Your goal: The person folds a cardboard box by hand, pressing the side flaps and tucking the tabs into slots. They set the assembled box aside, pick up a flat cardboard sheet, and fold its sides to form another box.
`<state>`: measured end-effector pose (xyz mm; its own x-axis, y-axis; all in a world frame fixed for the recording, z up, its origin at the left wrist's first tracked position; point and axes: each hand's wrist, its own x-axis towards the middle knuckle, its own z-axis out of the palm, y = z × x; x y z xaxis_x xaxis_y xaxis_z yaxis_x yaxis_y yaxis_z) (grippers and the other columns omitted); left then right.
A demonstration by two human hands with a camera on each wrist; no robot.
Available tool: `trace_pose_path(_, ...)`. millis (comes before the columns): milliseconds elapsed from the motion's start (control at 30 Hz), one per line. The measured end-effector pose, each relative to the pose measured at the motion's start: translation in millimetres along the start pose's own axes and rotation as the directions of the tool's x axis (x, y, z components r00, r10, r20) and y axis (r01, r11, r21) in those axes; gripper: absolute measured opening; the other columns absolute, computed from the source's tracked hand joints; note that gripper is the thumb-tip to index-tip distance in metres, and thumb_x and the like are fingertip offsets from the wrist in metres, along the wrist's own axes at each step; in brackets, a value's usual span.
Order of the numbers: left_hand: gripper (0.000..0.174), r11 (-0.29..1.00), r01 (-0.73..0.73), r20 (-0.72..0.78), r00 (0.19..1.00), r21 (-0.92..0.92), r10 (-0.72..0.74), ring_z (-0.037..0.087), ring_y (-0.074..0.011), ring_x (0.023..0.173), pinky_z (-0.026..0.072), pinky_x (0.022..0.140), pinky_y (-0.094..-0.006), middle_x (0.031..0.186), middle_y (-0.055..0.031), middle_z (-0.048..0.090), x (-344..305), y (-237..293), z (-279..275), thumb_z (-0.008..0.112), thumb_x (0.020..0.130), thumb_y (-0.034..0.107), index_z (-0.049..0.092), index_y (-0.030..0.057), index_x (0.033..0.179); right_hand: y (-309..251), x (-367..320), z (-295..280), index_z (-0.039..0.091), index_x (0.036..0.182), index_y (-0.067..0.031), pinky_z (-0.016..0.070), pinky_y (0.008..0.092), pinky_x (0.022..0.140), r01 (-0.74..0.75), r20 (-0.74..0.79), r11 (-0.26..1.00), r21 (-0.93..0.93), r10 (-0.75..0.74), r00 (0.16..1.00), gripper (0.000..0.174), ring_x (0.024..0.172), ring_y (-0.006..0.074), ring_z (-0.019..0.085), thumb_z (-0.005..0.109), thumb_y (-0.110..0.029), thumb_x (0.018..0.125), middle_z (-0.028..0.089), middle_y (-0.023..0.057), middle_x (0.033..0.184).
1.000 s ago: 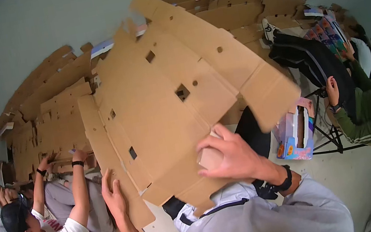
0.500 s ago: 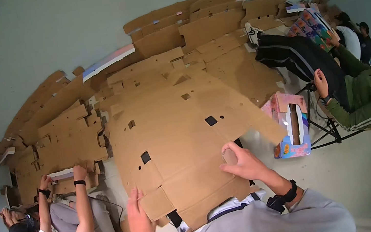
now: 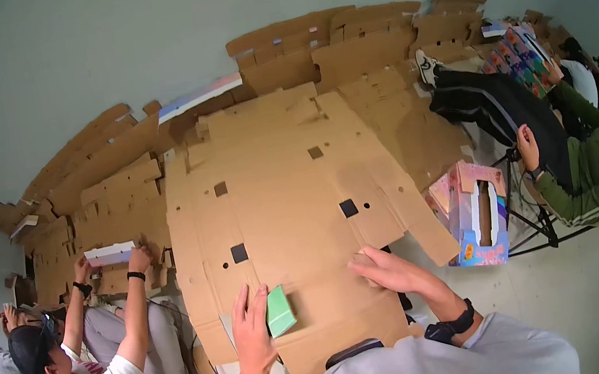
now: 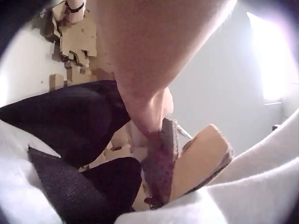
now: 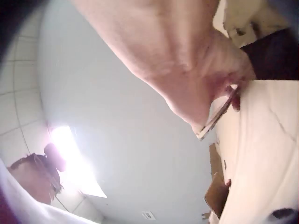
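Observation:
A large flattened cardboard sheet (image 3: 284,214) with square cut-outs lies spread before me, its near end close to my body. My left hand (image 3: 251,332) has its fingers stretched out along the sheet's near left part, right beside a folded-over flap (image 3: 280,312) with a green printed face. In the left wrist view a bent piece of cardboard (image 4: 203,156) shows below the hand, and the fingertips are hidden. My right hand (image 3: 393,271) pinches a cardboard flap between thumb and fingers at the sheet's near right. The flap's thin edge (image 5: 219,114) shows in the right wrist view.
Flattened cardboard (image 3: 372,54) is stacked along the wall. A printed box (image 3: 477,216) with a slot stands at the right, next to a black tripod (image 3: 531,206). One person (image 3: 120,371) sits at the left holding a cardboard strip, another (image 3: 593,167) at the right.
The cardboard sheet has come down from a raised, tilted position and lies flatter. My left hand has moved inward onto it, and the green flap face now shows. My right hand still grips the flap.

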<state>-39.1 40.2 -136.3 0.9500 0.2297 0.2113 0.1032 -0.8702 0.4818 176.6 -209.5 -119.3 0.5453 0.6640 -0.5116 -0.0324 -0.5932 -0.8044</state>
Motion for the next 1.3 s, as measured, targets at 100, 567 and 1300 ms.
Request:
trace_pose_path(100,0.059,0.976,-0.133,0.156,0.982,0.17,0.106,0.052,-0.0365,0.138,0.0456,0.113,-0.0483,0.137,-0.0086,0.065,3,-5,-17,0.074,0.07,0.008,0.067,0.0034,0.129,-3,-2,2,0.051,0.13,0.0032,0.0529,0.0365,0.08,-0.048,0.045,0.981,-0.186,0.058,0.997,0.063,0.09,0.0236,0.07,0.054,-0.055,0.105,0.07,0.017,0.098)
trace_pose_path(567,0.035,0.995,-0.083,-0.159,0.985,-0.064,0.071,0.065,-0.0327,0.102,0.0534,0.087,-0.0438,0.101,-0.0092,0.071,6,-37,30,0.082,0.068,0.027,0.073,0.0027,0.091,115,-13,-98,0.049,0.151,-0.0174,0.0605,0.0489,0.083,-0.222,-0.47,0.56,-0.798,-0.349,0.811,0.063,0.108,0.039,0.068,0.06,-0.002,0.091,0.062,0.021,0.128)
trace_pose_path(1300,0.024,0.992,-0.053,-0.048,0.997,0.113,0.058,0.055,-0.0334,0.104,0.049,0.085,-0.0453,0.104,-0.0092,0.059,17,-45,58,0.076,0.072,0.006,0.067,0.0097,0.095,-57,-19,-37,0.065,0.079,-0.0074,0.0512,0.0394,0.052,0.565,0.092,0.457,-0.687,-0.717,0.691,0.01,0.055,0.0302,0.061,0.07,-0.015,0.084,0.059,0.0086,0.067)
